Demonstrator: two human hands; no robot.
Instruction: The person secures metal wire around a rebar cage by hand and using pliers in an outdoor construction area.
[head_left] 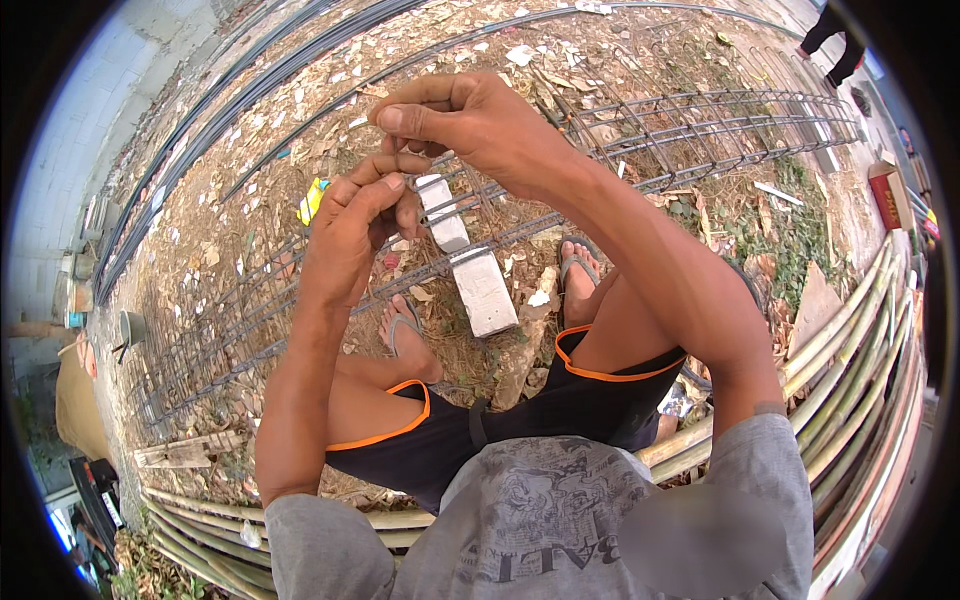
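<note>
My left hand (pixel 362 212) is closed in a pinch, its fingertips just below those of my right hand (pixel 455 112). The right hand is also pinched. Between them a thin dark strand that looks like wire shows faintly; most of it is hidden by the fingers. Both hands are raised over a long rebar cage (pixel 540 228) of steel bars with square ties. The cage rests on pale concrete blocks (pixel 484 292) in front of my feet, with another pale block (pixel 443 212) partly behind the hands.
Long loose rebars (pixel 250 85) lie along the far left. Bamboo poles (pixel 840 370) are stacked behind me and to the right. A red carton (pixel 888 196) stands at the right, a bucket (pixel 131 328) at the left. Someone in dark trousers (pixel 835 45) is at the far right.
</note>
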